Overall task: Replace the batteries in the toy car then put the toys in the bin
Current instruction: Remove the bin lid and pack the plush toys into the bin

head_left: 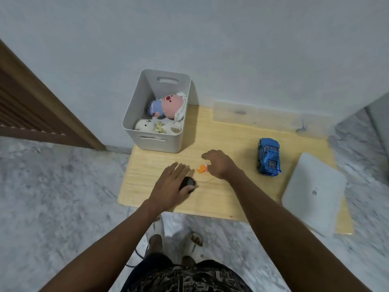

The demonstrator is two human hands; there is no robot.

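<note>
Pale wooden bench (221,133) on marble floor (52,175). Left hand (168,186) fingers (179,168) lie straight over a small dark object (187,182), probably steadying it. Right hand (219,163) fingers curl down at a small orange toy (201,169); whether they grip it is unclear. Blue toy car (269,157) sits well apart, right; bin (155,144), holding plush toys (168,106), stands behind.

Wall (231,49): plain, pale grey-blue and unadorned; it filled the upper half of the view.
Floor (52,186): grey-and-white marbled stone, spread to the left, to the right and in front of the table.
Table (221,133): low, of light wood with visible grain; its front left corner was rounded and its back edge stood against the wall.
Door (21,110): dark brown with horizontal slats, at far left.
Door frame (52,98): lighter brown wood, between the slats and the wall.
Light: soft and even; shadows were faint.
</note>
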